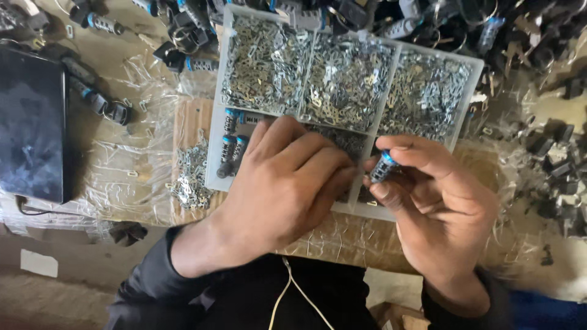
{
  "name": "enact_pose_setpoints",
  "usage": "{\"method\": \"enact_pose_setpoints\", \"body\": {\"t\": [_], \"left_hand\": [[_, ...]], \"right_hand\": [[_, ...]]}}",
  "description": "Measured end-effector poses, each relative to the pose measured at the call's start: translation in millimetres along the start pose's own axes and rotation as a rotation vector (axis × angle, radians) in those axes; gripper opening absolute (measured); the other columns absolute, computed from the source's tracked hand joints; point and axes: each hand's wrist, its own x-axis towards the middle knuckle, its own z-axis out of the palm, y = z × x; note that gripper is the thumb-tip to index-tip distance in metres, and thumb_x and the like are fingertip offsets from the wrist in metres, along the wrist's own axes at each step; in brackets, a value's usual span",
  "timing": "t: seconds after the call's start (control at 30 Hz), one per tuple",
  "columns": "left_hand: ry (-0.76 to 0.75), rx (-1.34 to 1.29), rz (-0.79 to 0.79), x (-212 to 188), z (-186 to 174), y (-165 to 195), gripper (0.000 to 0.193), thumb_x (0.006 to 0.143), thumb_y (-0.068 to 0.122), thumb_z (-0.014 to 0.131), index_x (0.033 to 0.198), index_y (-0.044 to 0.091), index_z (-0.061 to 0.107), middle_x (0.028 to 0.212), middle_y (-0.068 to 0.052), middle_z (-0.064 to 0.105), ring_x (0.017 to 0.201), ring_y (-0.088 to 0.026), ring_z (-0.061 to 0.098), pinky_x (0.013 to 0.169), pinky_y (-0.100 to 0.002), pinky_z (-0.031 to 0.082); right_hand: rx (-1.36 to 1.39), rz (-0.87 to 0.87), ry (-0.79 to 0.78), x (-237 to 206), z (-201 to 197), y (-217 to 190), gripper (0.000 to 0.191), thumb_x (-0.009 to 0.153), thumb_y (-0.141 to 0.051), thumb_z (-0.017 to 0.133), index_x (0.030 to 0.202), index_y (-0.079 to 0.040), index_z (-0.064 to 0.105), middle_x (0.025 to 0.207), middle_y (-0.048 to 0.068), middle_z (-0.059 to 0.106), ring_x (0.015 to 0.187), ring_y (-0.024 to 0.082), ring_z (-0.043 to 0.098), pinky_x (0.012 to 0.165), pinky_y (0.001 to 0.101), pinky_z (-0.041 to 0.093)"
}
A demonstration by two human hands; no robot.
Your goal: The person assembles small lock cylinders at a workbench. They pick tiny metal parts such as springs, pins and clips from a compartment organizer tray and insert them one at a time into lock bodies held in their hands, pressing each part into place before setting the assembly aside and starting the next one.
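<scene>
My right hand [439,201] pinches a small dark cylinder with a blue cap [383,167] between thumb and fingers, over the near right of a clear plastic compartment tray [219,131]. My left hand [282,183] lies palm down over the tray's near middle compartment, fingers curled toward the cylinder; I cannot see what is under them. Three more blue-capped cylinders [231,150] lie in the tray's near left compartment. The far compartments are full of small silver metal clips [345,79].
A loose heap of metal clips [191,174] lies on the wooden board left of the tray. A dark flat slab [30,125] sits at far left. Black parts, rings and more cylinders [538,49] crowd the back and right. Crinkled clear plastic covers the surface.
</scene>
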Motion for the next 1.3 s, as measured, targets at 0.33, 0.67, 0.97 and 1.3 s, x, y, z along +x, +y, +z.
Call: {"method": "enact_pose_setpoints", "body": {"t": [0.33, 0.67, 0.97, 1.3], "left_hand": [[0.034, -0.275, -0.086, -6, -2, 2, 0.016, 0.097, 0.011, 0.078, 0.112, 0.009, 0.073, 0.111, -0.003, 0.075, 0.094, -0.020, 0.060, 0.086, -0.036, 0.045], [0.046, -0.258, -0.099, -8, 1, 0, 0.017, 0.091, 0.015, 0.085, 0.103, 0.010, 0.074, 0.103, -0.001, 0.074, 0.091, -0.020, 0.061, 0.082, -0.035, 0.046], [0.096, -0.310, -0.139, -2, -12, 5, 0.022, 0.090, 0.006, 0.081, 0.109, 0.010, 0.072, 0.107, -0.004, 0.075, 0.096, -0.022, 0.064, 0.085, -0.036, 0.052], [0.113, -0.048, -0.001, -7, -18, 21, 0.030, 0.083, 0.005, 0.083, 0.111, 0.008, 0.072, 0.113, -0.006, 0.071, 0.104, -0.030, 0.064, 0.090, -0.042, 0.052]], "right_hand": [[-0.116, -0.003, -0.014, 3, -2, -3, 0.031, 0.096, 0.011, 0.074, 0.125, 0.006, 0.062, 0.134, 0.019, 0.062, 0.112, 0.016, 0.070, 0.091, 0.0239, 0.066], [-0.362, -0.017, 0.004, 4, 4, -7, 0.027, 0.088, 0.010, 0.078, 0.114, 0.003, 0.070, 0.123, 0.018, 0.066, 0.100, 0.014, 0.072, 0.081, 0.0218, 0.063], [-0.143, 0.021, -0.002, 5, -3, -3, 0.034, 0.092, 0.014, 0.073, 0.123, 0.004, 0.065, 0.133, 0.019, 0.064, 0.109, 0.017, 0.072, 0.089, 0.0252, 0.066], [0.179, -0.026, -0.056, 5, -3, -7, 0.038, 0.098, 0.017, 0.068, 0.133, 0.003, 0.062, 0.136, 0.020, 0.063, 0.114, 0.022, 0.071, 0.096, 0.0327, 0.065]]}}
